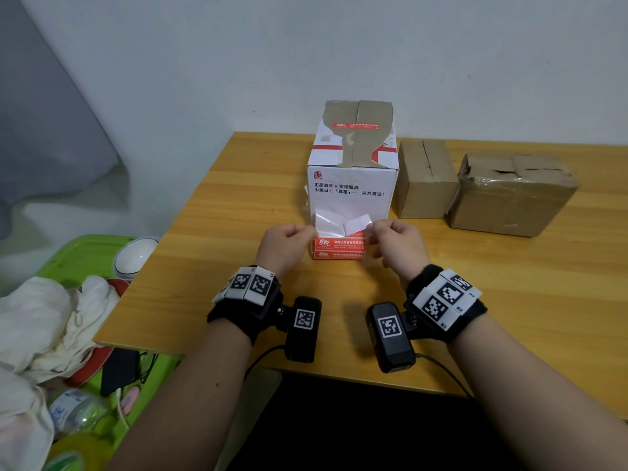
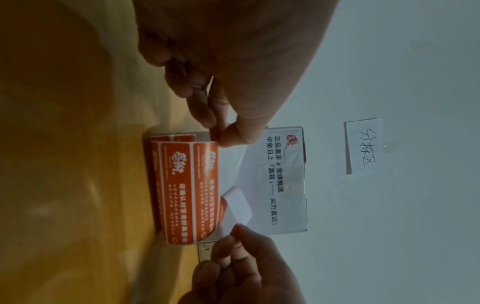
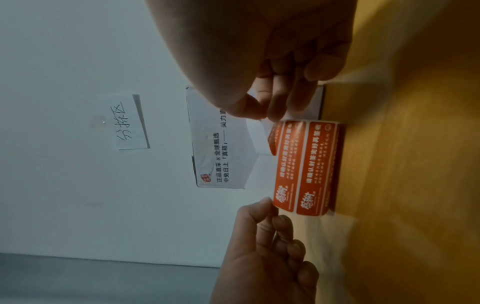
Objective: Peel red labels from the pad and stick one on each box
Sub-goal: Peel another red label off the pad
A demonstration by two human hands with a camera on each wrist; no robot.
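The label pad [image 1: 339, 248] shows rows of red labels and is held upright on the table, just in front of the tall white box [image 1: 353, 195]. My left hand [image 1: 307, 232] pinches the pad's left edge [image 2: 187, 185] between thumb and fingers. My right hand [image 1: 370, 232] pinches the corner of one red label [image 1: 356, 224], which is partly lifted off the pad with its white back curling up [image 2: 236, 205]. One red label [image 1: 356, 125] is stuck on top of the white box. Two brown boxes [image 1: 426, 178] [image 1: 513, 195] stand to its right.
The wooden table [image 1: 509, 283] meets a pale wall, where a handwritten paper note [image 2: 362, 146] hangs. Left of the table a green bin [image 1: 85, 253] holds white cloth, a bowl [image 1: 136, 256] and bottles.
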